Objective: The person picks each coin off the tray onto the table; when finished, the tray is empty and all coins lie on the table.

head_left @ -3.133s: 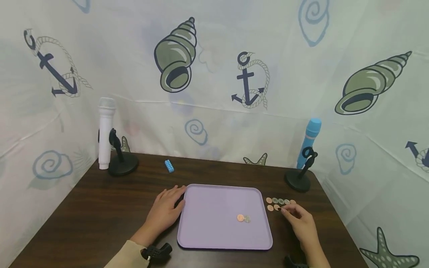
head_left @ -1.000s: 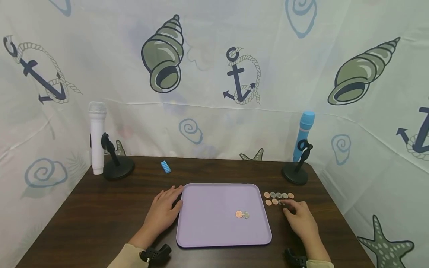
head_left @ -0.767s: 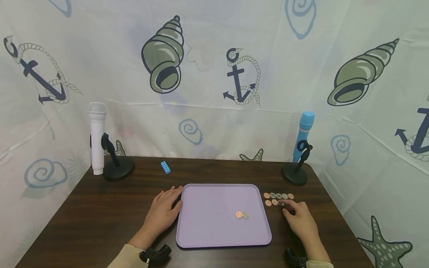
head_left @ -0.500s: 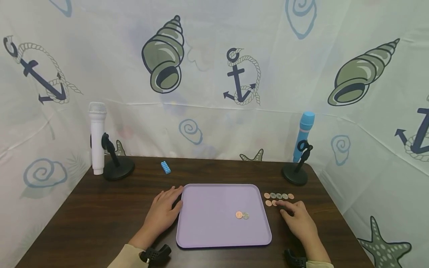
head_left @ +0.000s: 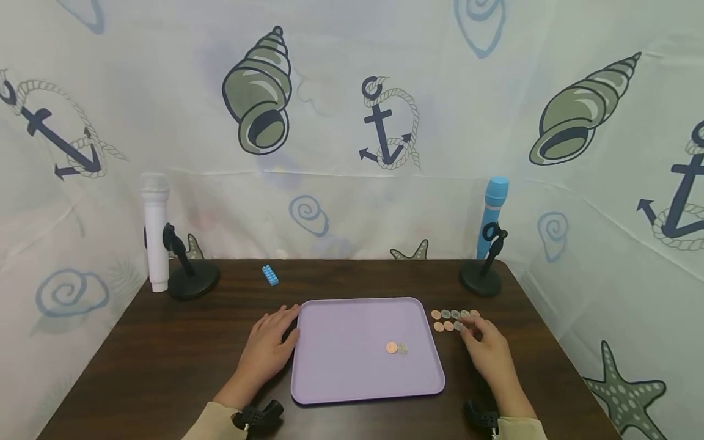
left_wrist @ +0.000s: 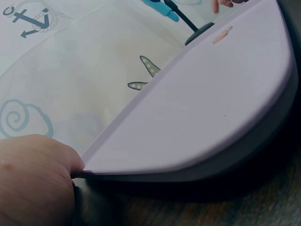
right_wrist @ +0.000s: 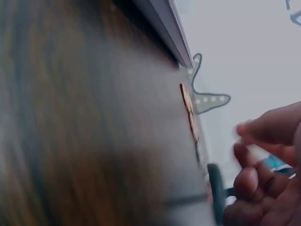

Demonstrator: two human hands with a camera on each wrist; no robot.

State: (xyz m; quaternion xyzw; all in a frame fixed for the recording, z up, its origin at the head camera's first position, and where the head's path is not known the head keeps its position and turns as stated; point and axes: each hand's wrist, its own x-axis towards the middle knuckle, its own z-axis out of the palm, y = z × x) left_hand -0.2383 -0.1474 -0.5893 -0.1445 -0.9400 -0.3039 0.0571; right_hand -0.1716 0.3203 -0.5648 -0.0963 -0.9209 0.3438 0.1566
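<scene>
A lilac tray [head_left: 341,373] lies on the table with a copper coin [head_left: 391,348] and a silver coin [head_left: 403,348] side by side on it. My left hand [head_left: 269,348] rests at the tray's left edge, fingers extended. Right of the tray are two rows of coins. The far row mixes copper and silver coins [head_left: 446,314]; the near row has two copper coins [head_left: 443,326] and a silver coin [head_left: 458,326]. My right hand [head_left: 489,354] hovers at the right end of these rows, fingers loosely bent. In the right wrist view no coin shows between its fingertips.
A white microphone [head_left: 156,238] on a black stand [head_left: 192,279] stands at the back left. At the back right is a blue microphone [head_left: 491,214] with its stand [head_left: 480,278]. A small blue toy brick [head_left: 270,275] lies behind the tray. A patterned cloth [head_left: 330,122] hangs behind.
Earlier my right fingers held a coin over the near row. A silver coin now lies third there, and the fingers have drawn back from it. My left hand stays put.
</scene>
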